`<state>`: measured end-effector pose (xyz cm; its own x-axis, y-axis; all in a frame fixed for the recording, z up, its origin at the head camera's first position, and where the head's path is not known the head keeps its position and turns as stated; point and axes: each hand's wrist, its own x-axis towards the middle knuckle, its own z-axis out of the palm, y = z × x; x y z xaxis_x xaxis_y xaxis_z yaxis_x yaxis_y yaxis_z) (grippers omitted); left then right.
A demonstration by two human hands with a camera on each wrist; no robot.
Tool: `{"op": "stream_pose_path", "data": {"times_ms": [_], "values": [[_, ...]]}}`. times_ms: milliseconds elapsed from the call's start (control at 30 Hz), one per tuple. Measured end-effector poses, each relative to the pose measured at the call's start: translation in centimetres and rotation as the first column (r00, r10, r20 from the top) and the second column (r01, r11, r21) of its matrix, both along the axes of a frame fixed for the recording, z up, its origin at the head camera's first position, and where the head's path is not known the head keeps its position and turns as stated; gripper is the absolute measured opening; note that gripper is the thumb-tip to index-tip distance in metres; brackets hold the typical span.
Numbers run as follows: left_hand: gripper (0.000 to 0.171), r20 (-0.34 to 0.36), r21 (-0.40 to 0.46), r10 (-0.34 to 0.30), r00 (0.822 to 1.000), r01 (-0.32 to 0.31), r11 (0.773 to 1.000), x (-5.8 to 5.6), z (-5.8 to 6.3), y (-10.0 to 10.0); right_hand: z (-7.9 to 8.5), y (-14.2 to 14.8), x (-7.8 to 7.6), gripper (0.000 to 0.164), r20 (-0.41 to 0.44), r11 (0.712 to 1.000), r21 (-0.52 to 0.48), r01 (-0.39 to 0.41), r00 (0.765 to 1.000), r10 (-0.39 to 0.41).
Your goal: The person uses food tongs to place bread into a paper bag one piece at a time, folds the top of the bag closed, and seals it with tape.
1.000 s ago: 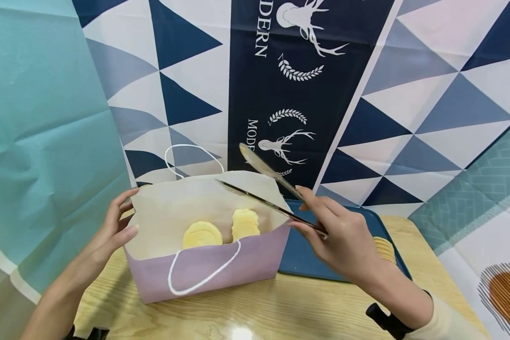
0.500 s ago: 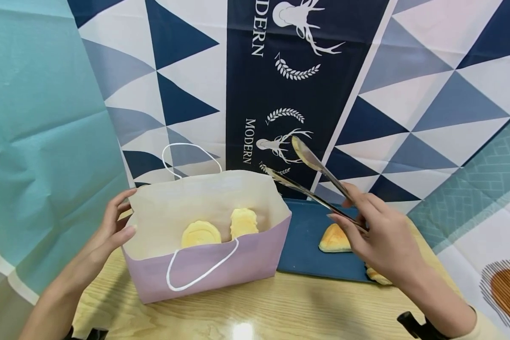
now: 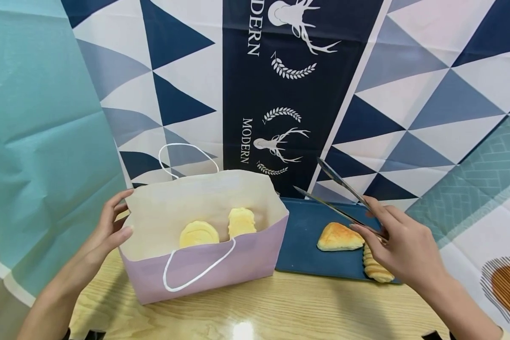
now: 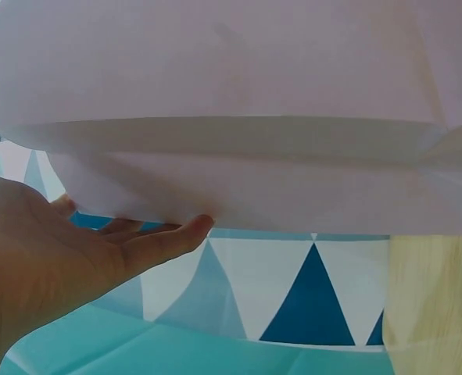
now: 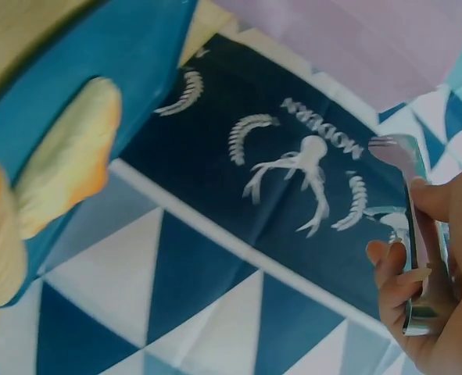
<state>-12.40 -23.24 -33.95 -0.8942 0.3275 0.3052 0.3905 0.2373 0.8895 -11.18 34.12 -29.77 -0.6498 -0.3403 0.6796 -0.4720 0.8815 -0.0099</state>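
In the head view a lilac paper bag [image 3: 255,259] with white cord handles stands on its base, mouth wide. Inside it are a round yellow pastry [image 3: 199,233] and a second ridged yellow one [image 3: 241,222]. My left hand [image 3: 99,241] touches the bag's left side with loosely extended fingers. Metal tongs [image 3: 342,182] are gripped in my right hand [image 3: 403,245], their tips apart with nothing between them, above the blue tray [image 3: 297,250]. A triangular golden bun [image 3: 340,237] and a ridged roll [image 3: 375,267] lie on that tray, the roll partly behind my hand.
The wooden table [image 3: 297,307] carries both bag and tray, the tray just right of the bag. A patterned cloth [image 3: 276,85] hangs close behind them. A teal cloth [image 3: 42,127] hangs at the left.
My right hand has moved right with the tongs, from over the bag to over the tray. The bun and roll have come into fuller sight. My left hand stays at the bag.
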Motion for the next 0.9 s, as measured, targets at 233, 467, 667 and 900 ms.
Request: {"op": "stream_pose_path", "data": {"times_ms": [233,467,667,900], "values": [[0.069,-0.009,-0.011,0.002,1.000,-0.002,1.000,0.0,-0.2,-0.1,-1.8,2.2,-0.1,0.062,0.021,0.997,0.072,0.027,0.999,-0.029],[0.070,-0.019,-0.006,-0.007,1.000,0.006,1.000,-0.1,-0.2,-0.1,-3.4,3.9,0.2,0.062,0.082,0.989,0.138,0.059,0.994,-0.070],[0.070,-0.019,-0.011,-0.001,1.000,0.000,1.000,-0.1,-0.2,-0.1,-4.9,5.2,0.5,0.062,0.138,0.979,0.194,0.065,0.986,-0.092],[0.069,-0.011,-0.014,-0.001,1.000,0.001,1.000,-0.2,-0.1,-0.1,-6.5,6.2,1.0,0.063,0.171,0.973,0.226,0.052,0.981,-0.092]]}}
